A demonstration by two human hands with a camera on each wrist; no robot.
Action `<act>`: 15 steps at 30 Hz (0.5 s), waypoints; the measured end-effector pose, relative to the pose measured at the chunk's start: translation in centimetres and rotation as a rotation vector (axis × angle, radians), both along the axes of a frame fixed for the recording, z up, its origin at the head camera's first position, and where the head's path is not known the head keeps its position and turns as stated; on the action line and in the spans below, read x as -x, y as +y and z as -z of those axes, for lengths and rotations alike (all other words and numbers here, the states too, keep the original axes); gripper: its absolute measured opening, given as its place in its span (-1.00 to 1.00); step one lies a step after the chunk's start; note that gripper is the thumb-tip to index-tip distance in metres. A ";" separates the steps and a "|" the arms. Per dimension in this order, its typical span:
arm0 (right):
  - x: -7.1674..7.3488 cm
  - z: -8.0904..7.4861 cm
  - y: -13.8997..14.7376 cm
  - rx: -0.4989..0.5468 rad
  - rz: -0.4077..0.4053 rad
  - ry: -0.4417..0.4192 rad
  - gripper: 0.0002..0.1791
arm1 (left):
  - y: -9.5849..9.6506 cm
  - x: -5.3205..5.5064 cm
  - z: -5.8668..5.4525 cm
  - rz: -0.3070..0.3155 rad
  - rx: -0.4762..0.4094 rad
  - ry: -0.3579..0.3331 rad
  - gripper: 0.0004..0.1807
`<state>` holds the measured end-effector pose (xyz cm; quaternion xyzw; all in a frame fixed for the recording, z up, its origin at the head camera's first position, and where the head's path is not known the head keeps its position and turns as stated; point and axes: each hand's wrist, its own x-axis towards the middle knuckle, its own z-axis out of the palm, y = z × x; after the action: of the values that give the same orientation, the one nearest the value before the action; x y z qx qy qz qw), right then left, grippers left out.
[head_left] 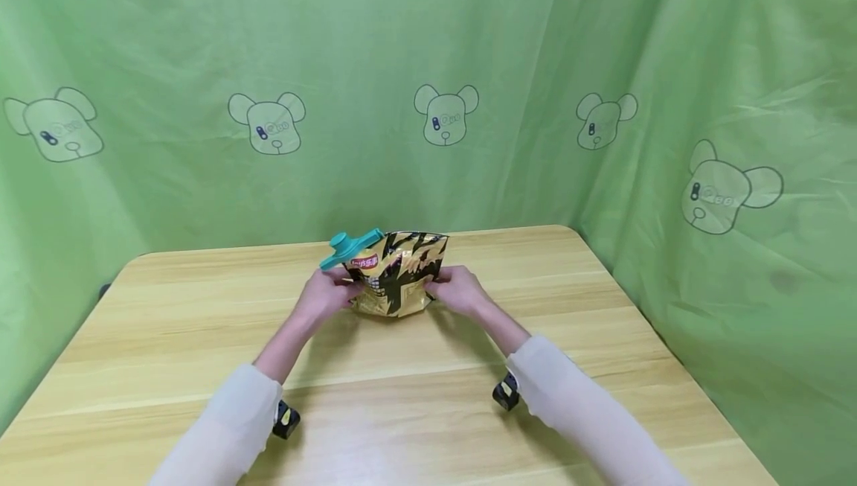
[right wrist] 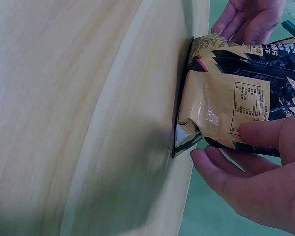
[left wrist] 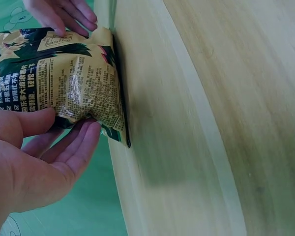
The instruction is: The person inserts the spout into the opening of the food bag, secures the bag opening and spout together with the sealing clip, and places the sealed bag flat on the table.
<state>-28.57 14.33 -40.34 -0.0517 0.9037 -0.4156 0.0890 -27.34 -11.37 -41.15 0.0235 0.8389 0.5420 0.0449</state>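
A gold and black potato chip bag [head_left: 400, 274] stands upright near the far edge of the table, its bottom edge at the tabletop. Across its top left corner sits a teal bag clip [head_left: 345, 249] with a round cap. My left hand [head_left: 326, 295] holds the bag's left side, thumb on the printed face and fingers behind the edge. On the opposite side my right hand [head_left: 462, 290] grips it the same way. Fine print covers the bag's face [left wrist: 73, 81] in the left wrist view. The right wrist view shows the clip's tip [right wrist: 292, 28] behind the bag.
The wooden table [head_left: 402, 389] has rounded far corners. Behind it and to both sides hangs a green curtain [head_left: 355, 24] printed with bear heads. Small black wrist devices [head_left: 286, 420] sit under both forearms.
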 end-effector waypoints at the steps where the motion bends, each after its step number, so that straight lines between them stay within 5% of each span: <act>1: 0.0 0.0 0.0 -0.001 0.001 -0.001 -0.61 | 0.0 0.1 0.0 -0.003 0.008 0.007 -0.65; 15: 0.5 0.1 -0.4 -0.024 0.002 -0.016 -0.68 | -0.3 0.8 0.2 -0.018 0.173 0.064 -0.82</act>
<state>-29.05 13.90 -40.45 -0.0464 0.9080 -0.4052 0.0964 -28.13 -11.63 -41.39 0.0293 0.8836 0.4670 0.0148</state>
